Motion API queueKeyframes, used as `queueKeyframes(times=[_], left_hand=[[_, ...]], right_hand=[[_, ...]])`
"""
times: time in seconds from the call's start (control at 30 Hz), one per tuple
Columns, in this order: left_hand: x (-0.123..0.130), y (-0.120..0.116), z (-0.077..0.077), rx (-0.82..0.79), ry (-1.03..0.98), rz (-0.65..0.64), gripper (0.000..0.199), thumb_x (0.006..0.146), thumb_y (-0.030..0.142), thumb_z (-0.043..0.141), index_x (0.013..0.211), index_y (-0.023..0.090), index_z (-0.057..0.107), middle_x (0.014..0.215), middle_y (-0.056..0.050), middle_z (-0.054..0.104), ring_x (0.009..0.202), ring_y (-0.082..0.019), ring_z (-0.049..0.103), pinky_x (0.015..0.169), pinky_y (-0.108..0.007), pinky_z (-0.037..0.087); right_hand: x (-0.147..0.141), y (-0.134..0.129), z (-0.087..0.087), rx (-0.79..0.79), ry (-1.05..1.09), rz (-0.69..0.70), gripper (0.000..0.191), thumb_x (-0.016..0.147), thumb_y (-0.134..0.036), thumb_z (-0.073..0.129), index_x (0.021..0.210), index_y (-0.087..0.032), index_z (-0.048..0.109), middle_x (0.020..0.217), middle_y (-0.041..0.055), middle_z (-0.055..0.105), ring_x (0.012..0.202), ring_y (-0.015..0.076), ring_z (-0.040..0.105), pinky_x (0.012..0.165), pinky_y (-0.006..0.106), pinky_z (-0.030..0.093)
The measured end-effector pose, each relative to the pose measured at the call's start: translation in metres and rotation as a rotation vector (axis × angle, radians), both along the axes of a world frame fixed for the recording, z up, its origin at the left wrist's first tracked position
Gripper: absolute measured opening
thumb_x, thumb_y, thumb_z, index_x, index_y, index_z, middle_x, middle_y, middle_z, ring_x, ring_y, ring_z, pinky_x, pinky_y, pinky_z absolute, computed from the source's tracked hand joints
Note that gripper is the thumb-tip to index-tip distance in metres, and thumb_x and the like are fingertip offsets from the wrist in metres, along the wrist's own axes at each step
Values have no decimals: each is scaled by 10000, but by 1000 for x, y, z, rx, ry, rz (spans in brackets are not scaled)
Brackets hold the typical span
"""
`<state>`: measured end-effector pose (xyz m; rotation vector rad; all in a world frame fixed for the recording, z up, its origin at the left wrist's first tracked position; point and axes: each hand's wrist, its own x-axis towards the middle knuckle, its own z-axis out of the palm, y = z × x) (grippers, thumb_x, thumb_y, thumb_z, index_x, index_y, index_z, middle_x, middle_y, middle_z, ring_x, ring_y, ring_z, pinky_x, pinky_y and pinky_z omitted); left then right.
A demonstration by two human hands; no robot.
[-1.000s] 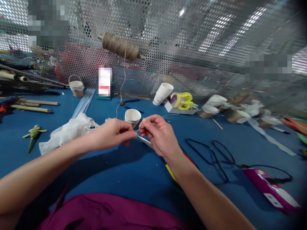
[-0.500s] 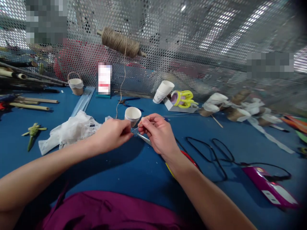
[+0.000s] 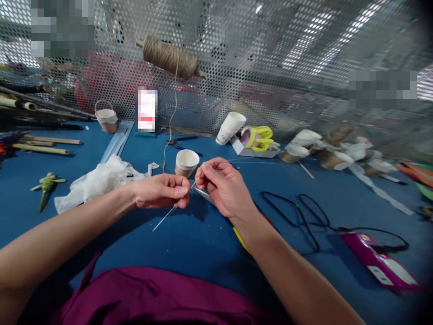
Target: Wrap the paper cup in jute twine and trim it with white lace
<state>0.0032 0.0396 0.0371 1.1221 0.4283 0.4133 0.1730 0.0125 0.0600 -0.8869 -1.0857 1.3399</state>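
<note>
Thin wire (image 3: 169,213) newly drawn out, left hand (image 3: 158,191) pinching

Bare blue desk (image 3: 189,243) lies open below the two hands, while a paper cup (image 3: 186,162) stands just beyond them, crumpled plastic (image 3: 98,180) crowds the left, and a black cable (image 3: 304,216) loops right.

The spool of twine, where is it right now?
The spool of twine hangs on the perforated metal screen, upper left of centre, above the paper cup.
</note>
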Motion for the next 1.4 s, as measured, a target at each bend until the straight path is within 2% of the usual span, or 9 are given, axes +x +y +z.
queueKeyframes(times=[0.1, 0.3, 0.37, 0.63, 0.73, 0.97, 1.03, 1.23, 1.4], left_hand=[[3, -3, 6, 254, 181, 64, 198, 729, 321, 631, 779, 166, 517, 589, 48, 513, 561, -89, 477, 601, -238, 361], [10, -21, 25, 1274, 935, 465, 118, 781, 120, 477, 699, 129, 563, 611, -37, 568, 639, -175, 537, 700, -351, 388], [7, -20, 29, 1184, 874, 376, 113, 786, 153, 496, 702, 130, 568, 605, -24, 570, 600, -153, 525, 669, -321, 394], [-9, 7, 4, 80, 71, -15, 231, 711, 341, 671, 773, 148, 562, 703, -2, 598, 640, -84, 518, 655, -236, 393], [-5, 3, 1, 181, 101, 26, 251, 716, 359, 650, 671, 154, 514, 609, 35, 521, 575, -71, 461, 594, -218, 366], [6, -21, 25, 1307, 884, 431, 129, 749, 103, 481, 642, 135, 546, 607, -29, 559, 612, -146, 504, 641, -302, 398], [4, -20, 28, 1198, 814, 365, 137, 767, 146, 495, 643, 137, 551, 595, -19, 559, 594, -138, 503, 626, -288, 398], [-9, 1, 14, 239, 181, -12, 239, 800, 390, 546, 797, 152, 565, 727, -18, 620, 636, -92, 518, 619, -231, 383], [-6, 0, 10, 273, 151, -37, 322, 779, 444, 554, 632, 163, 496, 560, 31, 492, 569, -88, 455, 592, -230, 367]], right_hand=[[0, 2, -5, 11, -40, -39, 188, 660, -283, 734, 654, -188, 571, 576, -43, 628, 496, 76, 549, 482, 212, 438], [-1, 9, -22, -47, -105, -152, 190, 653, -278, 734, 661, -166, 581, 569, -27, 632, 493, 83, 564, 479, 213, 438], [-1, 9, -22, -56, -87, -146, 192, 656, -283, 731, 664, -169, 577, 573, -32, 629, 501, 81, 566, 485, 211, 440], [0, 2, -8, -61, 26, -68, 210, 625, -296, 755, 654, -190, 576, 592, -51, 626, 505, 70, 551, 491, 207, 436], [0, 2, -9, -63, -2, -68, 208, 642, -303, 743, 658, -189, 570, 595, -47, 622, 502, 71, 546, 489, 213, 436], [-1, 4, -16, -13, -138, -168, 213, 662, -306, 733, 671, -171, 567, 580, -24, 628, 509, 89, 568, 500, 228, 455], [0, 4, -14, -10, -123, -167, 198, 668, -296, 729, 673, -174, 573, 585, -28, 629, 514, 85, 568, 507, 224, 458], [2, 0, -3, -15, -15, -91, 193, 653, -287, 744, 661, -190, 578, 598, -42, 633, 506, 71, 557, 503, 216, 449], [1, -1, -2, 1, -23, -74, 179, 670, -286, 732, 657, -196, 577, 593, -46, 623, 503, 74, 548, 494, 223, 444]])
